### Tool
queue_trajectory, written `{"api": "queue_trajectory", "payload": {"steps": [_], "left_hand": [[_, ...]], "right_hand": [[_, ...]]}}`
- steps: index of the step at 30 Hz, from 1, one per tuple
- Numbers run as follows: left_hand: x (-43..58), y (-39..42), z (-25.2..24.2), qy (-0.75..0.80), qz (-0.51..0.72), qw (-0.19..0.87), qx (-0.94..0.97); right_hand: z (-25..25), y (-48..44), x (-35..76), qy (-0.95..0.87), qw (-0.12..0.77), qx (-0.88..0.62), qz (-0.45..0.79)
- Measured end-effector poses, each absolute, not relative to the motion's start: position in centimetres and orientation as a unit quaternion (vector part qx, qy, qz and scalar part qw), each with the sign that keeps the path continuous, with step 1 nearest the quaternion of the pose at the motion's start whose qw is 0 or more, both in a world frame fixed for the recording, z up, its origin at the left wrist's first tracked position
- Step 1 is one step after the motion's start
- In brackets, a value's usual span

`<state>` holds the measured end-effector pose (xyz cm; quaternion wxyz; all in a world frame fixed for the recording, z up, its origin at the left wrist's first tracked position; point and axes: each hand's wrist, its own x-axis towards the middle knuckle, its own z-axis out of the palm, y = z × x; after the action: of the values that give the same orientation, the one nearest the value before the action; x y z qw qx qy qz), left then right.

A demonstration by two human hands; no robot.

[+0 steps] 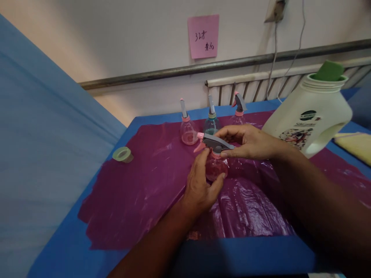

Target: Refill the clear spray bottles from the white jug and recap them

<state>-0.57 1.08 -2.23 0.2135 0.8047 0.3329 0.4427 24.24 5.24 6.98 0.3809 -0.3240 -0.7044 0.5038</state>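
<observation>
A small clear spray bottle point(216, 170) with pink liquid stands upright between my hands over the purple plastic sheet point(156, 177). My left hand point(199, 185) is wrapped round its body. Up at the neck, my right hand point(246, 143) grips the pink collar and the grey-and-pink spray head point(214, 142), whose nozzle points left. Whether the head is fully screwed on cannot be made out. Behind are a pink spray bottle point(189, 133), a teal one point(211, 122) and another pink one point(239, 110), partly hidden by my right hand.
A large cream jug point(313, 112) with a green piece in its mouth stands at the right. A small greenish cup point(123, 154) is at the left. Beyond the blue table point(116, 262) are a pipe point(174, 71) and a wall with a pink note point(203, 36). A yellow cloth point(356, 144) lies far right.
</observation>
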Motion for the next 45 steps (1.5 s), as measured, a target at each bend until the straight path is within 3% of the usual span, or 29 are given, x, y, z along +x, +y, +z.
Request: {"api": "queue_trajectory", "payload": {"steps": [12,21,45], "left_hand": [[-0.1,0.9,-2.4,0.330,0.473,0.217,0.788],[0.1,1.0,-2.0,0.363,0.462,0.292,0.754],[0.1,0.9,-2.2,0.369,0.456,0.282,0.759]], "right_hand": [[7.1,5.1,24.5,-0.765,0.351,-0.322,0.435],[7.8,4.8,24.2,-0.752,0.355,-0.342,0.438],[6.9,4.8,24.3,-0.760,0.364,-0.330,0.425]]}}
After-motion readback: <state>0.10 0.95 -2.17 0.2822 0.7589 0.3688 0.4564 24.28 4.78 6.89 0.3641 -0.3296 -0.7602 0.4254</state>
